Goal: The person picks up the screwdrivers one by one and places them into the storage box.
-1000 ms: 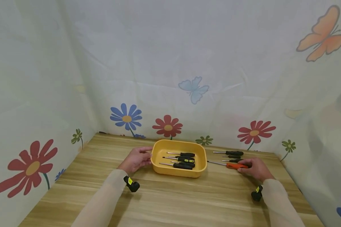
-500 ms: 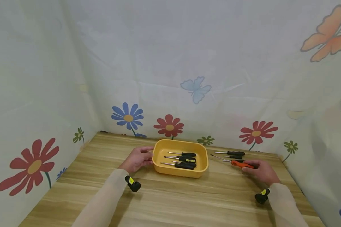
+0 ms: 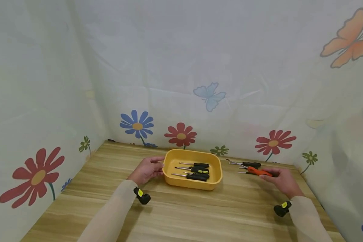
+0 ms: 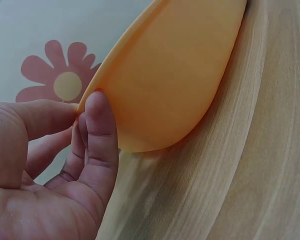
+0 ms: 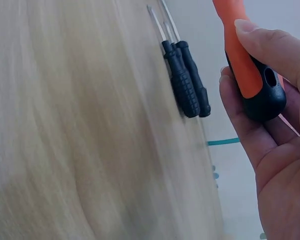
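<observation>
My left hand pinches the left rim of a yellow plastic bin; its fingertips lie against the wall of the bin in the left wrist view. Inside lie several screwdrivers with black handles, their shafts to the left. On the right, an orange-and-black screwdriver is held by its handle in my right hand, thumb on one side and fingers on the other. Its shaft slants left and away, above the table. Beneath and behind it, black-handled screwdrivers rest on the table, partly covered in the head view.
The wood-grain table ends at a white curtain printed with flowers and butterflies, which also stands on both sides. A small dark object lies at the far left corner. Each wrist bears a black camera.
My right hand has raised the orange screwdriver off the table and moved slightly right; the shaft's tip has swung away from me. The left hand and bin keep their places.
</observation>
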Available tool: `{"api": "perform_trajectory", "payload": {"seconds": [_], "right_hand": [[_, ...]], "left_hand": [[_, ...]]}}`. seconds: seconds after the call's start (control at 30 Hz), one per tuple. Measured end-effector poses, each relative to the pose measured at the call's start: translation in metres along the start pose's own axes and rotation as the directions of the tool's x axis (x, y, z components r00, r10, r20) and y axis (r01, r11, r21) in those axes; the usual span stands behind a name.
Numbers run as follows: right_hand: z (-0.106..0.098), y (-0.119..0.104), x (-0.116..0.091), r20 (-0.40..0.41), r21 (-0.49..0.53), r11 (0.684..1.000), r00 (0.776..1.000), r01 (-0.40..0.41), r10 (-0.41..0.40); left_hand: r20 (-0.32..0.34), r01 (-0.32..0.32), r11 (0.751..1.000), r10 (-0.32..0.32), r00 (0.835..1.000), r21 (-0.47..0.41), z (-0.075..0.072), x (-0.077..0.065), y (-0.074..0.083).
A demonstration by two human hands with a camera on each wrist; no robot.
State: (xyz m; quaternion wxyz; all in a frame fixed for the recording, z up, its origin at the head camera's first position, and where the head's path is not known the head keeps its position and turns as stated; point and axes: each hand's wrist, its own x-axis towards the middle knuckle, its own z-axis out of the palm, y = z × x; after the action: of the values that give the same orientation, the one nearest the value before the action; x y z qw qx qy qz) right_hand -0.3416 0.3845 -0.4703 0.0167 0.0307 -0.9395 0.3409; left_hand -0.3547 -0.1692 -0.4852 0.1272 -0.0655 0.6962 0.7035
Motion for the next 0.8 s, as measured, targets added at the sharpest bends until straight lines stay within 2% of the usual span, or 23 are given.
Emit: {"api": "perform_trajectory", "payload": {"seconds": [0.33,0.8], "right_hand": [[-0.003,-0.014,-0.001,-0.063,-0.022,0.998,0.996,0.066,-0.067],[0.010,-0.050,0.003,-0.048,0.057,0.994,0.994,0.097,-0.094]], "left_hand": [[0.005,0.002,1.000,-0.002,1.000,0.005,0.000,0.003,-0.001],[-0.001,0.001,1.000,-0.001,1.000,-0.009,-0.002,0.005,-0.003]]}}
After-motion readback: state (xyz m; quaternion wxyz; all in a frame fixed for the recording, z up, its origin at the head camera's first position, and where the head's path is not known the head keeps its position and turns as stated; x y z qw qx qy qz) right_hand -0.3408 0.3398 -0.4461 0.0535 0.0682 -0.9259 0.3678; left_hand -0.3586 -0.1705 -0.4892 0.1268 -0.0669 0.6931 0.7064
